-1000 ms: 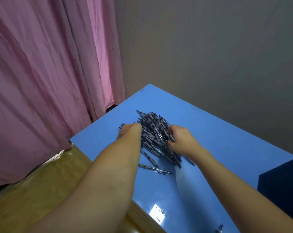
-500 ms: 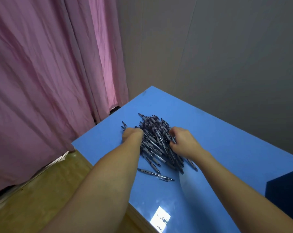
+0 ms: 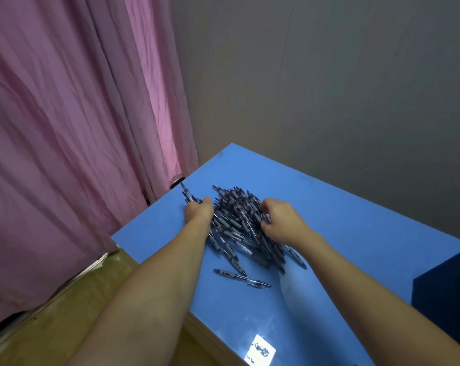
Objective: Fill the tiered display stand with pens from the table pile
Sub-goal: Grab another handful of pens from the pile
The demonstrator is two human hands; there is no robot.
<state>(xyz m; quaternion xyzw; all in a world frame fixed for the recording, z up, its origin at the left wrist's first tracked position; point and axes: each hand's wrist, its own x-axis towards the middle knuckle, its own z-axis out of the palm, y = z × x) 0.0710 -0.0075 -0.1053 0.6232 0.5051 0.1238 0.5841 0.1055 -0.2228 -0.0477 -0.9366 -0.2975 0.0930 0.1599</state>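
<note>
A: What is the left hand [image 3: 199, 211] doing?

B: It sits at the left edge of the pile of pens [image 3: 240, 225] on the blue table [image 3: 355, 249]. The fingers are curled under, and a few pens [image 3: 187, 195] stick out past the knuckles, so it grips a small bunch. Those pens point away from the person and a little to the left, toward the pink curtain [image 3: 73, 133].

A: And the right hand [image 3: 281, 220]?

B: It lies on the right side of the pile, fingers bent down into the pens. The fingertips are buried among the barrels. It looks to be gathering or pinching some, but I cannot tell for sure whether it has closed on any.

A: Where is the pile?

B: Near the far left corner of the table, between the two hands. Most pens run with their long axis from near right to far left, though many cross each other at odd angles.

A: Anything loose?

B: One single pen [image 3: 242, 278] lies apart from the heap, nearer the person, flat on the table. Its long axis runs almost left to right, tilted slightly down toward the right.

A: What else shows?

B: A dark blue block [image 3: 445, 299] at the right edge, a grey wall [image 3: 329, 88] behind, and a wooden floor [image 3: 52, 326] below the table's left edge.
</note>
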